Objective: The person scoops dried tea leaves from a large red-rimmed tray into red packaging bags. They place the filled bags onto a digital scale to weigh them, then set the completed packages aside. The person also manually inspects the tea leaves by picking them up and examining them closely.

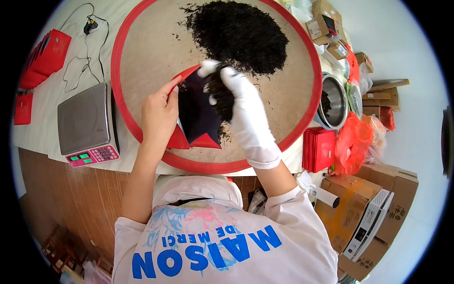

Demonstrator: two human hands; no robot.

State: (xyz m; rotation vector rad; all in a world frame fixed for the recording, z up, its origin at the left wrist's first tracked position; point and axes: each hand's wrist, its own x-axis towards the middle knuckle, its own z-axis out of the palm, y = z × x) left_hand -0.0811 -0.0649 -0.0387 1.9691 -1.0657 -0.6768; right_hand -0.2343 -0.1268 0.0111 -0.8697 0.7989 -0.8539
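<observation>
My bare left hand (160, 113) pinches the edge of a red pouch (178, 141) with a dark inside, tilted over the near part of a round tray with a red rim (118, 61). My right hand (248, 113), in a white glove, is closed round a clump of dark dried tea leaves (220, 97) at the pouch's mouth. Motion blurs its fingers. Beyond both hands a large heap of the same leaves (239, 35) lies on the tray, with loose bits scattered near it and beside the pouch.
Left of the tray stands a digital scale (85, 116), with red pouches (49, 54) and a black cable beyond. On the right are a metal bowl (335, 102) holding some dark bits, a stack of red pouches (319, 149), an orange plastic bag (353, 142) and cardboard boxes (345, 208).
</observation>
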